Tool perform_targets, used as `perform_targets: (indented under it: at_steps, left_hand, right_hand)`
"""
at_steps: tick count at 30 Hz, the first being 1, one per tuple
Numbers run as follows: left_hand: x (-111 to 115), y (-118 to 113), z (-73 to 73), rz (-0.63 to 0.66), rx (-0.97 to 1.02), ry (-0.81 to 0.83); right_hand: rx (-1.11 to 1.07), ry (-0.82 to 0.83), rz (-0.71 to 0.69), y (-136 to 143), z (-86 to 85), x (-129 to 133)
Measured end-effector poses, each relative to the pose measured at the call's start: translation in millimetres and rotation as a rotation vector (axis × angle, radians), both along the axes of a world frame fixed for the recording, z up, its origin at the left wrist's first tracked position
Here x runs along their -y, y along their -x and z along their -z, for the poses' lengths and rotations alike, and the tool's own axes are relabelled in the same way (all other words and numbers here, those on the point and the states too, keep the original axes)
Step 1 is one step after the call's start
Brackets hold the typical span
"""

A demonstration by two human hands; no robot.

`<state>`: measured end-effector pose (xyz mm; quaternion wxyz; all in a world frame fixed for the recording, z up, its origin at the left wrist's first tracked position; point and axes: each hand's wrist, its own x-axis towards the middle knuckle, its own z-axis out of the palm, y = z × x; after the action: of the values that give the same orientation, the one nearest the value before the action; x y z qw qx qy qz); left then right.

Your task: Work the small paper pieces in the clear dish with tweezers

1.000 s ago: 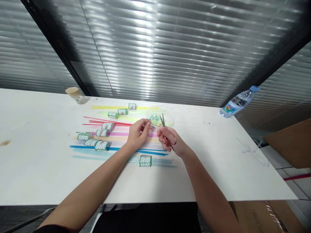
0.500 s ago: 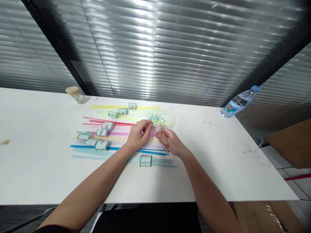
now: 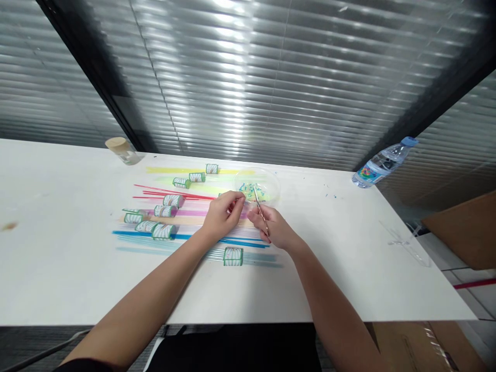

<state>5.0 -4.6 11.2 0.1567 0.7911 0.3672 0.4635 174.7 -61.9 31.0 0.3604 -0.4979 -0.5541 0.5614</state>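
My right hand [image 3: 273, 226] is closed around a pair of scissors [image 3: 261, 211], whose blades point up over a clear shallow bowl [image 3: 276, 186]. Small blue, green and yellow snippets [image 3: 248, 188] lie in that bowl. At its near left rim, my left hand [image 3: 225, 211] pinches the end of a thin plastic strip, mostly hidden by the fingers. Under and beside the left hand lie long thin strips: red [image 3: 178, 196], yellow [image 3: 174, 170], dark blue [image 3: 186, 237] and pale blue [image 3: 155, 250]. Several patterned paper sleeves [image 3: 233, 256] sit on or around the bundles.
A jar with a wooden lid [image 3: 122, 150] stands at the back left. Toward the right edge are a water bottle [image 3: 382, 164] and a clear crumpled plastic piece [image 3: 403, 243]. Stray snippets [image 3: 329, 195] dot the white table [image 3: 333, 279]. Window blinds rise behind it.
Both hands stay almost in the same place, with the scissors still over the bowl. The left fingertips have shifted very slightly toward the right.
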Motion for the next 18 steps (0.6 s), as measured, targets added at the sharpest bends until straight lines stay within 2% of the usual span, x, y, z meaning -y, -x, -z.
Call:
perform_targets:
  at_steps: [18]
  left_hand:
    - [-1.0,0.6,2.8,-0.015,-0.037,-0.012]
  right_hand:
    - [-0.011,0.0,0.013,-0.2,0.3,-0.6]
